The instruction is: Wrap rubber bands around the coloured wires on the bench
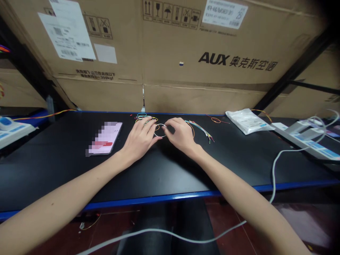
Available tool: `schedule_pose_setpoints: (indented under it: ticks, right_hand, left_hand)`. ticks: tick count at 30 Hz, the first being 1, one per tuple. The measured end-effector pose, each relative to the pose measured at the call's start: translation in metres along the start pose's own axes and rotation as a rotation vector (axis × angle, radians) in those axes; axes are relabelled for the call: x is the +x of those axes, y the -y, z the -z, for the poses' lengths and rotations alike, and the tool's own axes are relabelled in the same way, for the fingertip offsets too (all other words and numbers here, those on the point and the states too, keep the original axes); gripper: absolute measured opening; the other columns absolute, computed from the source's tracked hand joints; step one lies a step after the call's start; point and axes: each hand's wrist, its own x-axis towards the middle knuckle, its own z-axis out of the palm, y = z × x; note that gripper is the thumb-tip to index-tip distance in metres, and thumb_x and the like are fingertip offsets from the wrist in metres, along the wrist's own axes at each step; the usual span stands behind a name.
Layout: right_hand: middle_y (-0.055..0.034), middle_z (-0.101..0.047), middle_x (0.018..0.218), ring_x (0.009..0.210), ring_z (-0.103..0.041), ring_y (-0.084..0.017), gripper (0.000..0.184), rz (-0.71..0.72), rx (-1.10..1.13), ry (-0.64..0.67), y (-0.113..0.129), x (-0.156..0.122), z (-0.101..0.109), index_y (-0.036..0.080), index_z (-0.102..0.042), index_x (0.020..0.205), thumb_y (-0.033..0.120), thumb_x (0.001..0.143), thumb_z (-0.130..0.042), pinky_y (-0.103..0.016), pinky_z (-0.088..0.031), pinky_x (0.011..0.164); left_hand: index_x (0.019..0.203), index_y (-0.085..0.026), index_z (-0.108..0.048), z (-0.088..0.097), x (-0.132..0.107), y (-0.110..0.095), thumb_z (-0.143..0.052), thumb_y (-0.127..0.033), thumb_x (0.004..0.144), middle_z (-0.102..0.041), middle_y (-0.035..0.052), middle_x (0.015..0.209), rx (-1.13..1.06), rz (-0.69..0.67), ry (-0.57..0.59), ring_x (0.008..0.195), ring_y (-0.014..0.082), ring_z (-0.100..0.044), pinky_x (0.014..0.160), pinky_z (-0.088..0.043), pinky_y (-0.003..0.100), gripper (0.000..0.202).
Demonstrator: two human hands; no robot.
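Note:
My left hand point(140, 139) and my right hand point(180, 134) meet over the middle of a black table point(66, 170). Between their fingertips is a thin white wire point(159, 135) bent into a small loop; both hands pinch it. Behind my left hand lies a heap of coiled coloured wires point(142, 116). To the right of my right hand a bundle of straight coloured wires point(203, 131) fans out on the table.
A phone point(106, 140) lies left of my left hand. A white plastic bag point(247, 121) and a grey device point(305, 140) with a white cable point(275, 166) sit at the right. Another device point(10, 129) is at far left. Large cardboard boxes point(170, 67) stand behind.

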Motion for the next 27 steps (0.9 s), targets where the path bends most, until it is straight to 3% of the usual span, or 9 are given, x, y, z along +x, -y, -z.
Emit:
schedule_pose_setpoints:
  ticks: [6, 10, 12, 16, 19, 21, 23, 27]
  right_hand:
    - [-0.0079, -0.074, 0.091, 0.084, -0.064, -0.022, 0.019, -0.061, 0.208, 0.035, 0.002, 0.003, 0.001, 0.020, -0.074, 0.079, 0.024, 0.089, -0.058, -0.035, -0.048, 0.079]
    - [-0.0059, -0.076, 0.084, 0.077, -0.067, -0.020, 0.025, -0.254, 0.549, 0.253, -0.007, 0.008, 0.002, 0.017, -0.076, 0.084, 0.032, 0.090, -0.057, -0.032, -0.049, 0.073]
    - [-0.0057, -0.076, 0.084, 0.078, -0.067, -0.019, 0.028, -0.282, 0.646, 0.349, -0.013, 0.010, 0.001, 0.015, -0.075, 0.084, 0.035, 0.091, -0.055, -0.031, -0.049, 0.074]
    - [-0.0068, -0.075, 0.089, 0.079, -0.065, -0.018, 0.024, -0.167, 0.480, 0.293, -0.015, 0.007, 0.000, 0.016, -0.075, 0.087, 0.032, 0.091, -0.057, -0.031, -0.048, 0.076]
    - [-0.0082, -0.073, 0.087, 0.082, -0.062, -0.019, 0.022, -0.034, 0.240, 0.222, -0.010, 0.005, 0.000, 0.017, -0.073, 0.080, 0.027, 0.091, -0.057, -0.031, -0.045, 0.078]
    - [-0.0074, -0.071, 0.081, 0.078, -0.060, -0.018, 0.026, 0.001, 0.193, 0.249, -0.008, 0.005, 0.001, 0.016, -0.072, 0.075, 0.024, 0.092, -0.054, -0.031, -0.042, 0.076]
    - [-0.0051, -0.070, 0.074, 0.071, -0.058, -0.016, 0.029, -0.051, 0.297, 0.328, -0.009, 0.006, 0.002, 0.015, -0.072, 0.075, 0.027, 0.093, -0.053, -0.029, -0.041, 0.071]
    - [-0.0041, -0.072, 0.076, 0.073, -0.061, -0.016, 0.031, -0.262, 0.768, 0.546, -0.021, 0.009, 0.005, 0.014, -0.073, 0.078, 0.040, 0.089, -0.060, -0.028, -0.045, 0.072]
  left_hand:
    - [0.117, -0.008, -0.062, 0.000, -0.001, -0.001, -0.057, -0.033, 0.093, -0.064, 0.0195, 0.125, 0.035, -0.023, -0.001, 0.128, 0.0356, -0.052, 0.102, -0.047, 0.051, 0.035]
    - [0.119, -0.008, -0.061, 0.000, -0.002, -0.001, -0.058, -0.034, 0.093, -0.064, 0.0199, 0.125, 0.017, -0.023, -0.005, 0.128, 0.0350, -0.052, 0.103, -0.047, 0.051, 0.037]
    - [0.120, -0.009, -0.060, 0.000, -0.002, -0.001, -0.057, -0.034, 0.093, -0.063, 0.0193, 0.125, 0.014, -0.026, 0.000, 0.128, 0.0343, -0.051, 0.103, -0.047, 0.050, 0.037]
    - [0.117, -0.010, -0.062, -0.002, -0.002, 0.000, -0.057, -0.034, 0.093, -0.063, 0.0193, 0.124, 0.008, -0.026, 0.008, 0.129, 0.0345, -0.050, 0.104, -0.047, 0.050, 0.035]
    - [0.116, -0.007, -0.062, -0.002, -0.002, -0.001, -0.059, -0.034, 0.091, -0.064, 0.0211, 0.122, -0.002, -0.032, -0.004, 0.127, 0.0359, -0.051, 0.102, -0.048, 0.051, 0.036]
    - [0.115, -0.006, -0.063, -0.002, -0.002, -0.002, -0.060, -0.034, 0.091, -0.064, 0.0215, 0.120, 0.000, -0.039, -0.013, 0.126, 0.0365, -0.052, 0.101, -0.049, 0.052, 0.037]
    - [0.114, -0.006, -0.063, -0.001, -0.002, -0.003, -0.060, -0.034, 0.091, -0.065, 0.0213, 0.119, -0.005, -0.046, -0.021, 0.125, 0.0364, -0.053, 0.101, -0.049, 0.052, 0.036]
    - [0.115, -0.008, -0.063, 0.003, -0.002, -0.003, -0.060, -0.032, 0.091, -0.066, 0.0199, 0.119, -0.047, -0.061, -0.024, 0.125, 0.0348, -0.053, 0.103, -0.048, 0.051, 0.035]
